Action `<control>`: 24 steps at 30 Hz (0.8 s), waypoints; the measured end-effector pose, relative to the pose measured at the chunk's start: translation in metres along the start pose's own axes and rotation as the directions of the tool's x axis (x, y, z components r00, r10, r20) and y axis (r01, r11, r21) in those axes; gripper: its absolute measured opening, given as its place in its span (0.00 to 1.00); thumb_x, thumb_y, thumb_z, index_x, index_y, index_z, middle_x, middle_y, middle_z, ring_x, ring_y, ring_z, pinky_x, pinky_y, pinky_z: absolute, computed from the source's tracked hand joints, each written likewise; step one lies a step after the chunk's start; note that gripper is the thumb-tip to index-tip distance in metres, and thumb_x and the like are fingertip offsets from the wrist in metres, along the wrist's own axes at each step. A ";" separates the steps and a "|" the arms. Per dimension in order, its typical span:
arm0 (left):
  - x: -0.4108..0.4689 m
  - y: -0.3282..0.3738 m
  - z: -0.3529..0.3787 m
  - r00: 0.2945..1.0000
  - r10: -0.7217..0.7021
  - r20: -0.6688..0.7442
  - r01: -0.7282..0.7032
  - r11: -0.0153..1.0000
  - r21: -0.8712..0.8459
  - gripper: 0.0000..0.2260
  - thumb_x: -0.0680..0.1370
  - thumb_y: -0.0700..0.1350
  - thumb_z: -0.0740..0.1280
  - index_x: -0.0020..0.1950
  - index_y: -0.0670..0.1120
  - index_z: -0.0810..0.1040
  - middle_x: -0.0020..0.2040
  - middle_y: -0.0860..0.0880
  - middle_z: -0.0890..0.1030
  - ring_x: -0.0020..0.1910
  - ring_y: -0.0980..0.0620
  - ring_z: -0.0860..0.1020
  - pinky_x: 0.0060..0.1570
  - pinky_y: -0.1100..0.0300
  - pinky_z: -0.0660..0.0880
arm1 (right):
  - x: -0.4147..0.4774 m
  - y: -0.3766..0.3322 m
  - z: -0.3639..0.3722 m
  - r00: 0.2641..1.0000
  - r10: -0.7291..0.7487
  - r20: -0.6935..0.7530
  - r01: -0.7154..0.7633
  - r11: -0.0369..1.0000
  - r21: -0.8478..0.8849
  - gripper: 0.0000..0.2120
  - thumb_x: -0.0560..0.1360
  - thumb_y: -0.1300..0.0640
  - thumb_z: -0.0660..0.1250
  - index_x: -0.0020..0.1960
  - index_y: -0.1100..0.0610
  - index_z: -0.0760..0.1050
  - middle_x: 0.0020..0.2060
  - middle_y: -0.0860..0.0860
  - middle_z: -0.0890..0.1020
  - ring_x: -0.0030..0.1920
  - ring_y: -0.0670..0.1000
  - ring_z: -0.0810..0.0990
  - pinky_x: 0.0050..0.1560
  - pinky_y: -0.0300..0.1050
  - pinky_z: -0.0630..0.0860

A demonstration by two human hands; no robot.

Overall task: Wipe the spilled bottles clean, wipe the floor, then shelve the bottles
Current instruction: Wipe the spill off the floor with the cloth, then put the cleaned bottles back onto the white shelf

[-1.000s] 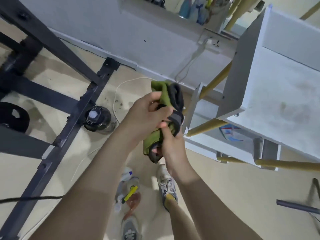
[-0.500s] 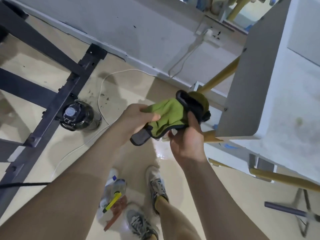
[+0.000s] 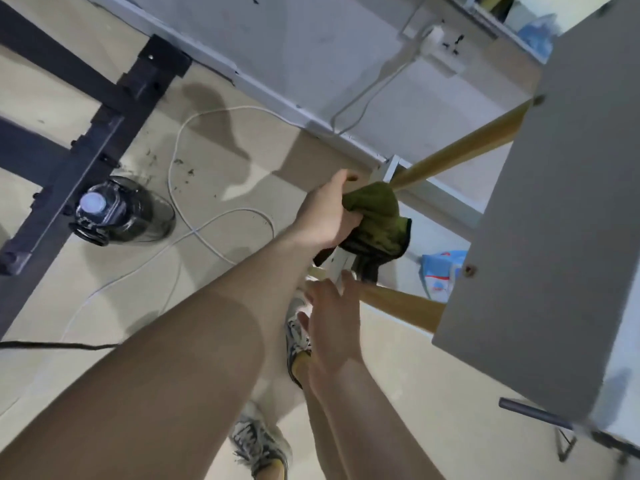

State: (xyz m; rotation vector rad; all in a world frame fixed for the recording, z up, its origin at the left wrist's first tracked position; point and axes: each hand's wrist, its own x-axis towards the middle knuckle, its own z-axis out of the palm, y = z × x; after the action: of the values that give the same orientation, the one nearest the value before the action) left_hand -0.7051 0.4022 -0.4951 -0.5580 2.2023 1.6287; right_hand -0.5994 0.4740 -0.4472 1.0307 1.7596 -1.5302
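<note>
A bare utility room: beige floor [image 3: 52, 299], grey shelf unit [image 3: 540, 202], black metal frame [image 3: 104, 133].

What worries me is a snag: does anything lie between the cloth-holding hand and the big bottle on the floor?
Nothing visible blocks the reach. The left hand grips the green cloth; between it and the bottle a white cable loops across the floor. A black frame bar overlaps the bottle's left edge.

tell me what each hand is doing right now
left hand: holding the green cloth
right hand: open, holding nothing
</note>
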 end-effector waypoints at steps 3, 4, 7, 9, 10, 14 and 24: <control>0.001 -0.021 0.005 0.984 -0.161 -0.075 0.174 0.962 0.212 0.23 0.75 0.46 0.68 0.69 0.50 0.65 0.59 0.42 0.74 0.58 0.42 0.73 0.55 0.50 0.73 | 0.006 0.007 -0.004 0.982 -0.189 0.018 0.189 0.959 -0.211 0.39 0.78 0.66 0.62 0.78 0.40 0.47 0.65 0.42 0.68 0.40 0.31 0.76 0.46 0.36 0.71; -0.004 -0.027 0.004 0.984 -0.134 -0.121 0.162 0.952 0.261 0.24 0.75 0.46 0.68 0.69 0.52 0.66 0.61 0.42 0.72 0.60 0.41 0.71 0.56 0.50 0.71 | 0.011 0.006 -0.004 0.970 -0.240 0.030 0.240 0.940 -0.242 0.42 0.78 0.67 0.61 0.78 0.39 0.43 0.65 0.42 0.66 0.41 0.30 0.77 0.43 0.32 0.70; -0.022 -0.040 -0.001 0.989 0.149 -0.025 -0.114 0.842 0.527 0.31 0.74 0.39 0.67 0.73 0.58 0.64 0.71 0.45 0.66 0.67 0.41 0.66 0.59 0.48 0.72 | 0.034 -0.008 -0.002 0.972 -0.236 0.013 0.233 0.950 -0.207 0.43 0.77 0.67 0.63 0.79 0.41 0.41 0.55 0.41 0.72 0.53 0.41 0.77 0.51 0.37 0.72; -0.035 -0.044 -0.004 0.962 0.151 0.227 -0.267 0.693 0.670 0.36 0.73 0.43 0.70 0.76 0.60 0.58 0.74 0.46 0.63 0.67 0.41 0.68 0.57 0.47 0.74 | 0.045 -0.015 0.001 0.988 -0.155 0.021 0.156 0.983 -0.101 0.34 0.79 0.63 0.63 0.78 0.44 0.52 0.42 0.46 0.77 0.43 0.46 0.77 0.48 0.44 0.75; -0.042 -0.045 -0.010 0.960 0.091 0.263 -0.248 0.713 0.656 0.37 0.72 0.43 0.71 0.76 0.58 0.58 0.73 0.45 0.65 0.64 0.40 0.71 0.55 0.46 0.75 | 0.045 -0.017 0.001 0.985 -0.173 0.015 0.173 0.973 -0.152 0.31 0.77 0.64 0.64 0.75 0.46 0.57 0.40 0.49 0.77 0.37 0.48 0.78 0.42 0.45 0.76; -0.101 -0.062 -0.051 0.997 -0.068 -0.043 0.078 0.940 0.333 0.29 0.74 0.37 0.63 0.75 0.51 0.66 0.64 0.42 0.75 0.61 0.41 0.74 0.59 0.48 0.72 | 0.026 -0.011 -0.001 0.943 -0.329 0.042 0.325 0.891 -0.316 0.36 0.76 0.69 0.62 0.77 0.47 0.54 0.43 0.53 0.76 0.32 0.49 0.79 0.34 0.44 0.77; -0.386 -0.216 -0.026 0.643 -0.684 -0.345 0.702 0.706 -0.092 0.15 0.75 0.38 0.60 0.56 0.49 0.81 0.53 0.49 0.82 0.54 0.48 0.79 0.57 0.56 0.73 | -0.041 0.118 0.013 0.734 0.198 0.649 0.607 0.234 -0.759 0.16 0.78 0.65 0.63 0.63 0.52 0.75 0.42 0.48 0.80 0.43 0.53 0.79 0.36 0.23 0.68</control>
State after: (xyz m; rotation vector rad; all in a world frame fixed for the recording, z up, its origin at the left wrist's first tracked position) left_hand -0.2643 0.3615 -0.4748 -1.5698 1.8416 1.0914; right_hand -0.4788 0.4586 -0.4787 -0.4396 1.8071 -0.4263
